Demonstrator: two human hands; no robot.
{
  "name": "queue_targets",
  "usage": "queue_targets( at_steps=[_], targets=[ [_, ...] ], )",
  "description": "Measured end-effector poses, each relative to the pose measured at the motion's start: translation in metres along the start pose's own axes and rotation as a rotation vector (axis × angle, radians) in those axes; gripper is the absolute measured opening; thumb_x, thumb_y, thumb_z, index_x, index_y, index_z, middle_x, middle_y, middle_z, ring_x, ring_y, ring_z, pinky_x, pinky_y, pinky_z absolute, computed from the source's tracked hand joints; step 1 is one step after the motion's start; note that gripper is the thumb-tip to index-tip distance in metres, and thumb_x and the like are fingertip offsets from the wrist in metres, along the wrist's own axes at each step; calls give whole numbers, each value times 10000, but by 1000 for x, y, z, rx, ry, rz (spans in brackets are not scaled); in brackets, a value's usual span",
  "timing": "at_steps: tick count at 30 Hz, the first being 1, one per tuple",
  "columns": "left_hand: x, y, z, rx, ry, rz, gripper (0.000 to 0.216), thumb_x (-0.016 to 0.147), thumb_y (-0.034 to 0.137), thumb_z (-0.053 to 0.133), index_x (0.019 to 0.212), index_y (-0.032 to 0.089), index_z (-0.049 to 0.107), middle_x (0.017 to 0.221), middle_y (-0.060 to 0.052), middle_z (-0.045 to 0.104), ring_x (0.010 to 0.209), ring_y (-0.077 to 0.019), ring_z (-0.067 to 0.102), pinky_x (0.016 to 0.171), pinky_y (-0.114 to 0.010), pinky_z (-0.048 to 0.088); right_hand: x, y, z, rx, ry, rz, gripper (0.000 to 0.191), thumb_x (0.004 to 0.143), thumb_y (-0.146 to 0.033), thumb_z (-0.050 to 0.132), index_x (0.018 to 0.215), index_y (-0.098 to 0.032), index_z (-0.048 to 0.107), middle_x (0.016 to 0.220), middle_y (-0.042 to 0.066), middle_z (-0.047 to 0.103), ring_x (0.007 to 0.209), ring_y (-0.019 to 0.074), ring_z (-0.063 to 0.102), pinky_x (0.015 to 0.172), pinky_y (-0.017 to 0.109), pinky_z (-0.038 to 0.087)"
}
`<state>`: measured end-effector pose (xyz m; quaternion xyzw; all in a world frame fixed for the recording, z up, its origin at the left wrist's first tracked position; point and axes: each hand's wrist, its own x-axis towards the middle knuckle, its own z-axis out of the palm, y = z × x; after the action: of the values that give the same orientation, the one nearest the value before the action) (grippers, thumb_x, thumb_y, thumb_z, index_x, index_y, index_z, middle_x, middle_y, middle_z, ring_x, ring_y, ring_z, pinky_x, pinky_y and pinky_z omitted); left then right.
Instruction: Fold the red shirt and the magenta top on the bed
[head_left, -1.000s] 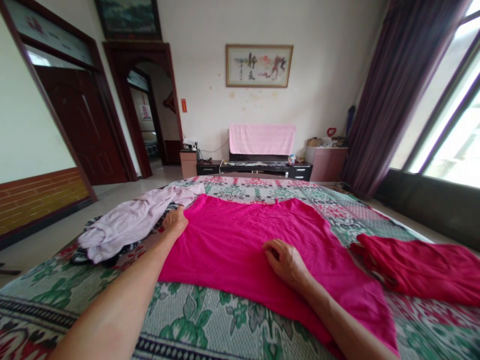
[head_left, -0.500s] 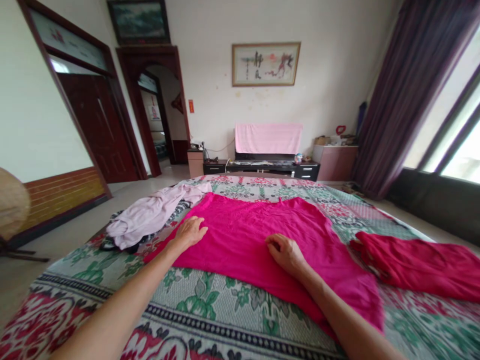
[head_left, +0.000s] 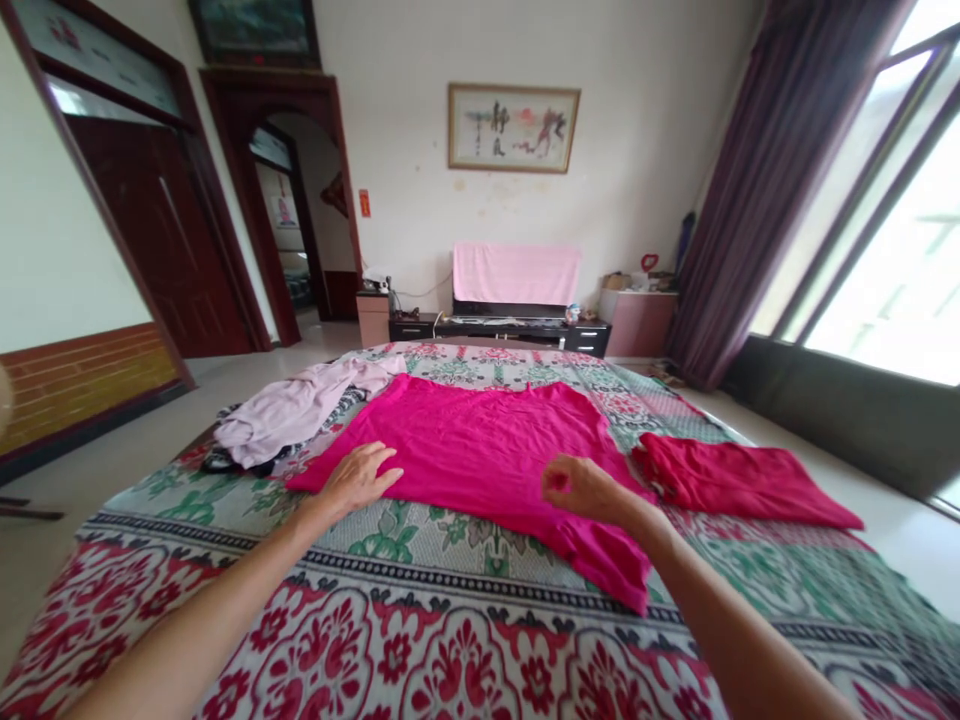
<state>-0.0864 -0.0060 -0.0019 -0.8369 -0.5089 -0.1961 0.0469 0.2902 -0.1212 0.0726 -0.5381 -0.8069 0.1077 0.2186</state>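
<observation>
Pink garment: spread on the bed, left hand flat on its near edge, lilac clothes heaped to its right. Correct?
Not quite. The head view shows the lilac clothes heaped to the left of the pink garment, not its right. It is spread on the bed, with the left hand flat on its near edge.

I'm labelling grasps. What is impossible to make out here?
Head view:
Whether the right hand pinches the pink garment: curled fingers hide the grip.
The dark clothing: mostly covered by the lilac garment.
Writing on the framed picture: too small.
The bed: near end cut by the bottom edge.
</observation>
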Motion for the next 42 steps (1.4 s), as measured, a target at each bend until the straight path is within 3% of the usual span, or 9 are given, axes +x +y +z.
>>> queue_targets(
  at_steps=[3,7,13,19,30,35,39,42],
  targets=[
    [-5,9,0,-29,15,-38,433,822,457,495,1119,178,642,1226,-99,601,1197,-217,503,1064,-328,342,-18,-14,-4,17,-87,-11,131,696,-169,542,713,-164,671,684,7,654,619,112,555,576,212,383],
    [-10,16,-2,-48,53,-43,422,834,455,475,1097,180,658,1218,-99,603,1179,-223,515,1059,-336,350,-27,-28,10,-72,-108,8,166,674,-267,621,801,-183,686,762,25,668,650,131,564,566,218,362],
    [-10,14,-2,16,55,-14,450,856,447,444,1119,150,656,1226,-125,596,1171,-233,523,1047,-333,365,-28,-28,17,-175,-132,-50,266,666,-96,495,793,-200,704,774,39,686,723,154,598,639,228,370],
    [-10,17,-3,5,71,-23,426,854,445,449,1098,173,668,1207,-108,611,1157,-228,533,1045,-339,372,-29,-28,11,-208,-171,-16,276,630,-74,492,730,-220,703,702,22,689,643,147,590,578,230,332],
    [-11,20,-4,38,118,-40,441,852,446,462,1128,157,649,1226,-122,595,1176,-244,517,1054,-359,365,-30,-38,8,-236,-176,-9,196,688,-134,494,662,-212,672,643,26,658,586,135,544,543,246,287],
    [-14,26,-3,-23,118,77,457,839,494,482,1140,190,643,1247,-104,586,1178,-233,520,1060,-367,365,-25,-37,20,-171,-99,-70,209,708,-134,496,747,-211,686,713,29,667,641,133,570,567,226,323],
    [-14,30,-1,-15,81,102,448,836,491,483,1113,188,664,1212,-113,609,1153,-236,540,1035,-370,389,-27,-34,22,-67,-199,-58,261,646,-95,505,768,-212,704,713,11,678,625,123,566,560,207,348],
    [-13,24,-1,-43,79,72,455,827,487,489,1100,172,671,1201,-124,614,1144,-234,546,1023,-353,396,-29,-30,5,4,-293,-66,260,643,-87,481,736,-189,702,696,0,668,600,106,540,552,197,350]
  ],
)
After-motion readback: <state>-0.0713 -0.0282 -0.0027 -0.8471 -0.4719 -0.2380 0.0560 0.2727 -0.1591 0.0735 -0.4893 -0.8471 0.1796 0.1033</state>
